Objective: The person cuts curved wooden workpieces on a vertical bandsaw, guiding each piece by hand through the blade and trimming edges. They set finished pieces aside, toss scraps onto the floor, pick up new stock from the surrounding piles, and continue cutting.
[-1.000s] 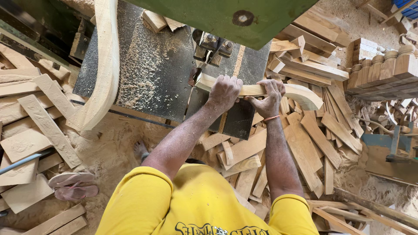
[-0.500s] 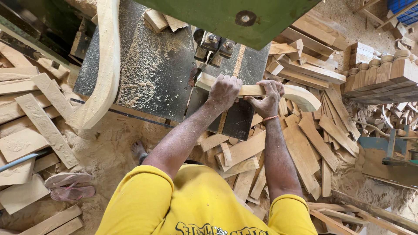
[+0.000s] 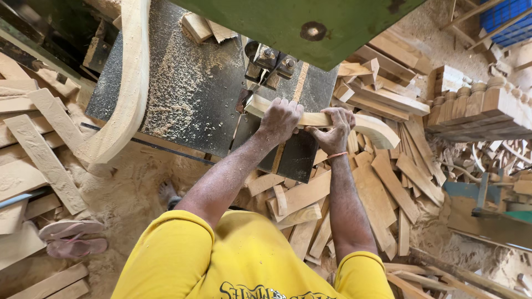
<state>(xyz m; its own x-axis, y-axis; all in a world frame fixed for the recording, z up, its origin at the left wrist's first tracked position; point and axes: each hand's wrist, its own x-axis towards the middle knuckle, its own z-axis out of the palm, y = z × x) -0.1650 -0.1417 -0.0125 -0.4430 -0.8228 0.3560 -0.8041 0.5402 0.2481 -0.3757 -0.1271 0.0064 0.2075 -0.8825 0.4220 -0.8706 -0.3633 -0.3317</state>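
Observation:
My left hand (image 3: 280, 120) and my right hand (image 3: 333, 131) both grip a curved piece of pale wood (image 3: 372, 127) lying on the dark metal saw table (image 3: 199, 105). The wood's left end sits against the blade guide (image 3: 270, 62) under the green saw housing (image 3: 310, 25). Its curved right end hangs past the table edge. Sawdust covers much of the table top.
A long curved wooden piece (image 3: 128, 83) rests on the table's left side. Small blocks (image 3: 198, 26) lie at its far edge. Offcuts (image 3: 382, 188) pile on the sawdust floor to both sides. Turned wooden parts (image 3: 482, 102) stand at right; sandals (image 3: 72, 238) lie at left.
Both hands keep their grip on the curved wood at the blade guide. The view has shifted slightly; nothing else has visibly moved.

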